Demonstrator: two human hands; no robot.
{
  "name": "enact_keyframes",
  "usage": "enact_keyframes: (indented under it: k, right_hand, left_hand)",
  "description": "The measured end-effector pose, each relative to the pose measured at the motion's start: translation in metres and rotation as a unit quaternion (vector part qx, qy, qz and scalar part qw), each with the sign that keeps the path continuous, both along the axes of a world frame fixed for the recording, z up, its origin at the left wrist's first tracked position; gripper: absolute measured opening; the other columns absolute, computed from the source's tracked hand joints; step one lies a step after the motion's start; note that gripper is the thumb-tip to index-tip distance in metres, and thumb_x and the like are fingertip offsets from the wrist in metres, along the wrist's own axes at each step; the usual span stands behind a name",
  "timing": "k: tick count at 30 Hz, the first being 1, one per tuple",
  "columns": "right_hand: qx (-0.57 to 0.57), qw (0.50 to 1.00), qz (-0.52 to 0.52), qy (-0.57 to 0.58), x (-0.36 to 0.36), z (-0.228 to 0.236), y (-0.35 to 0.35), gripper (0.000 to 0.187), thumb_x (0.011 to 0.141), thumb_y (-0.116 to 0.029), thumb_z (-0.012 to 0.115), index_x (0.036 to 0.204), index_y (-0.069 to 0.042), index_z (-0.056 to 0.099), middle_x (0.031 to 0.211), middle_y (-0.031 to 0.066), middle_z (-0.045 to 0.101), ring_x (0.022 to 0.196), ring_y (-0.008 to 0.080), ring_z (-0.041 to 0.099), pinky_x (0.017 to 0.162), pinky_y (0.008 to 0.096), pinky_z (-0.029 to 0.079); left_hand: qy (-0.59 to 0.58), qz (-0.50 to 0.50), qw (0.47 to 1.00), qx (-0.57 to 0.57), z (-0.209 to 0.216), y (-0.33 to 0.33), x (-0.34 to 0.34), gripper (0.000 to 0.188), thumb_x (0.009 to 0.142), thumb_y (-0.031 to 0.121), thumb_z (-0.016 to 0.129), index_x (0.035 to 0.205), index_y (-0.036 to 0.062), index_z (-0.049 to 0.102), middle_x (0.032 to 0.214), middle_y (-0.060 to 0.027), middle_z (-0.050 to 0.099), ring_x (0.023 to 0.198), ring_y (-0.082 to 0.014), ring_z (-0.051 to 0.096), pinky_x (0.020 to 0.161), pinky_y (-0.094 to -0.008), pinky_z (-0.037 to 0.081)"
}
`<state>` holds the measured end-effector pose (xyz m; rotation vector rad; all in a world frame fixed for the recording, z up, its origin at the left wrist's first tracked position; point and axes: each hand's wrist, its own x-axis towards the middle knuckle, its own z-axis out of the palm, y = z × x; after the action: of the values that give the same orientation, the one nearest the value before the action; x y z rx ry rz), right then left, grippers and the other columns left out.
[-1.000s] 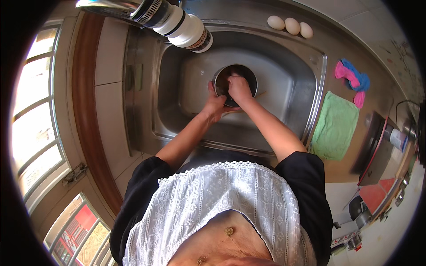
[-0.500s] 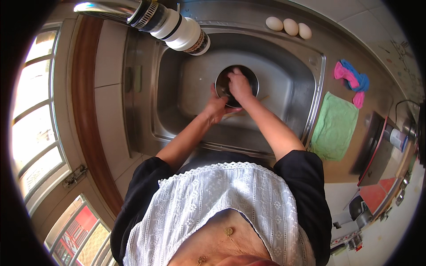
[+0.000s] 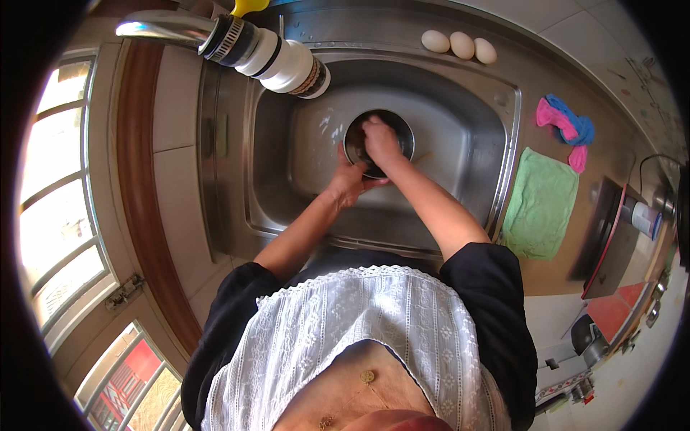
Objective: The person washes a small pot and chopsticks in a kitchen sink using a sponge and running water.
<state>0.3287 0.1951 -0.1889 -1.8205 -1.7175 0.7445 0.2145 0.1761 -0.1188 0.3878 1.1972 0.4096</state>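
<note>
A round metal bowl, shiny at the rim and dark inside, sits low in the steel sink. My left hand is closed on the bowl's near left side, its thumb up along the outside and its fingers at the near edge. My right hand reaches down into the bowl from the right with fingers curled together. What the right fingers pinch, if anything, is hidden in the dark inside. White glints of wet show on the sink floor left of the bowl.
A faucet with a white and black nozzle juts over the sink's far left. Several things line the counter: three white eggs, a pink and blue cloth, a green cloth. A yellow item peeks in behind the faucet.
My right hand has shifted slightly inside the bowl. White glints have appeared on the sink floor left of the bowl. The view has moved a little, bringing the yellow item in.
</note>
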Motion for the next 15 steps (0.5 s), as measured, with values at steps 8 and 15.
enact_keyframes:
  k: [8,15]
  right_hand:
    - [-0.207,0.961,0.135,0.126,-0.013,0.004,-0.017,0.036,0.080,-0.019,0.053,0.113,-0.005,0.057,0.112,0.0191,0.061,0.103,0.0330,0.058,0.088,0.0395,0.046]
    - [-0.351,0.697,-0.037,0.624,0.004,0.028,-0.032,0.038,0.090,-0.033,0.046,0.116,-0.009,0.058,0.118,0.0060,0.058,0.108,0.0175,0.053,0.094,0.0308,0.040]
  left_hand:
    - [0.087,-0.035,0.994,0.063,-0.014,0.010,-0.020,0.081,0.090,-0.004,0.033,0.142,0.0332,-0.018,0.132,-0.0196,0.037,0.104,-0.0371,0.056,0.078,-0.0531,0.056]
    - [0.044,-0.115,0.991,0.044,0.024,0.008,-0.024,0.096,0.089,0.007,0.052,0.141,0.0216,-0.027,0.125,-0.0179,0.045,0.096,-0.0311,0.060,0.084,-0.0440,0.054]
